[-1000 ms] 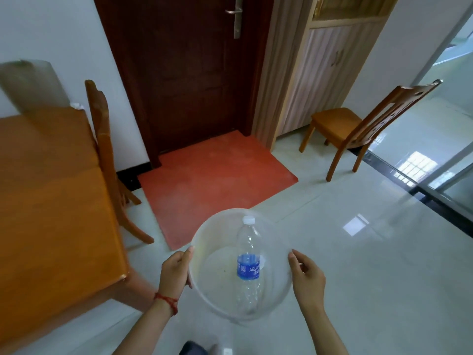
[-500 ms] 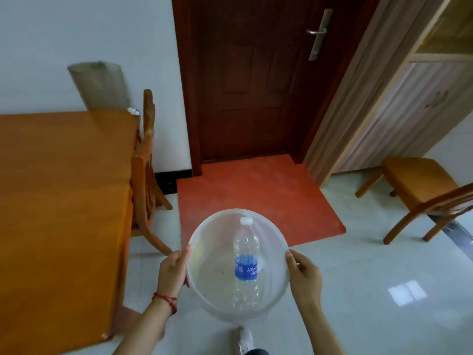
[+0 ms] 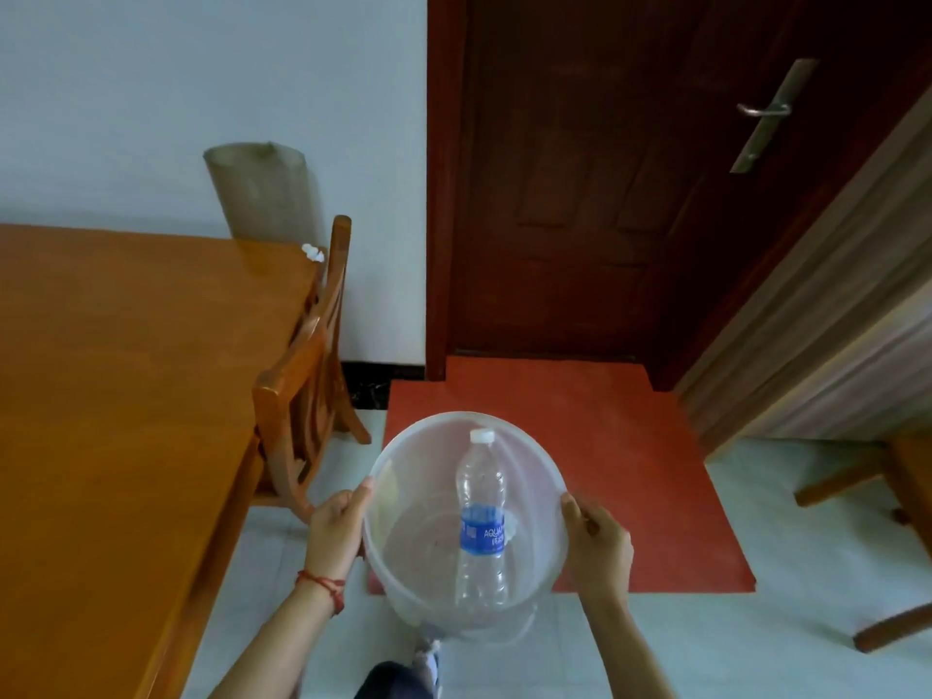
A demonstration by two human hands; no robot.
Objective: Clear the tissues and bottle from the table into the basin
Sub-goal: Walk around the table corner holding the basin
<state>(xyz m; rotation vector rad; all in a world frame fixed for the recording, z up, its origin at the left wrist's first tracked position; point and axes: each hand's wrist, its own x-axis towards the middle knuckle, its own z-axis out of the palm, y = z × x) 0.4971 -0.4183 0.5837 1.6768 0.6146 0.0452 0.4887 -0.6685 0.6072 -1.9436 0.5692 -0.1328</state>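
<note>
I hold a clear plastic basin (image 3: pixel 403 471) in front of me above the floor. My left hand (image 3: pixel 335 529) grips its left rim and my right hand (image 3: pixel 597 542) grips its right rim. A clear water bottle (image 3: pixel 481 517) with a blue label and white cap lies inside the basin, cap pointing away from me. A small white tissue (image 3: pixel 312 253) sits at the far right corner of the wooden table (image 3: pixel 116 396), which stands to my left.
A wooden chair (image 3: pixel 302 375) is pushed against the table's right side. A rolled sheet (image 3: pixel 262 194) leans on the wall behind the table. A red mat (image 3: pixel 605 426) lies before a dark door (image 3: pixel 630 194). Another chair (image 3: pixel 897 496) stands at the right edge.
My view has swung left: the table fills more of the left side and the door and mat have shifted right. Both hands keep the same hold on the basin.
</note>
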